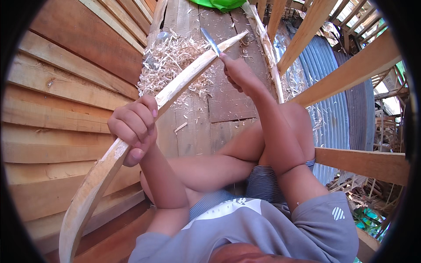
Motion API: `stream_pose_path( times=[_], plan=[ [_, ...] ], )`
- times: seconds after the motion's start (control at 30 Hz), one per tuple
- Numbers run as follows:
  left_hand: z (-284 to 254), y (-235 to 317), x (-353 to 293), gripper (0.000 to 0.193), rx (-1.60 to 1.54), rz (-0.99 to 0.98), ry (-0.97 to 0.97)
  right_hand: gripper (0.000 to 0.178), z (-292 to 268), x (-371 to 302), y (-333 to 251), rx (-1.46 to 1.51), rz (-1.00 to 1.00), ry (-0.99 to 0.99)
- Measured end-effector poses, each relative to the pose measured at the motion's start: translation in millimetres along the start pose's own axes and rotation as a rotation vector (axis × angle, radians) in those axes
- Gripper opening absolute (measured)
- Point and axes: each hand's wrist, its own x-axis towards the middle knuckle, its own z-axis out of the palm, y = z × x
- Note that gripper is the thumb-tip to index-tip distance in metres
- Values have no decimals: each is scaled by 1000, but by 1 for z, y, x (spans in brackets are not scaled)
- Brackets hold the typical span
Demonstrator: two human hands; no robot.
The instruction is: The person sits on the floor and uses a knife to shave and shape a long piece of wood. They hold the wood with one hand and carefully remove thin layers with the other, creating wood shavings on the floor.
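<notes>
A long pale wooden pole (188, 78), stripped of bark, runs slantwise from the lower left up to the top middle. Around its middle my left hand (135, 127) is wrapped, fingers closed with the thumb underneath. Farther up, my right hand (239, 73) is closed round the handle of a knife (210, 41), the handle itself mostly hidden by my fingers. The blade lies across the pole near its far end and points up and to the left. Its wood shows cut, uneven facets.
Curled wood shavings (173, 65) heap on the plank floor (186, 136) beyond my crossed legs. A board wall (66, 118) stands close at the left. On the right are wooden rails (351, 70) and corrugated metal sheets (326, 96). Something bright green (221, 4) lies at the far end.
</notes>
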Motion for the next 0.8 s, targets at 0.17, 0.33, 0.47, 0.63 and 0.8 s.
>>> stream_pose_path(
  times=[0.17, 0.33, 0.47, 0.63, 0.8],
  plan=[
    [-3, 4, 0, 25, -2, 4, -1, 60, 12, -10, -9, 30, 0, -59],
    [0, 2, 0, 26, -14, 11, 37, 60, 9, 2, -4, -22, -55, 50],
    [-5, 3, 3, 27, -19, -3, -46, 61, 6, 0, -5, 91, 67, -114],
    [-3, 5, 1, 26, -8, 10, 11, 60, 34, -23, -18, 23, -138, -211],
    [-1, 1, 3, 25, -23, 10, -3, 61, 14, 10, -1, -100, -143, 125]
  ],
)
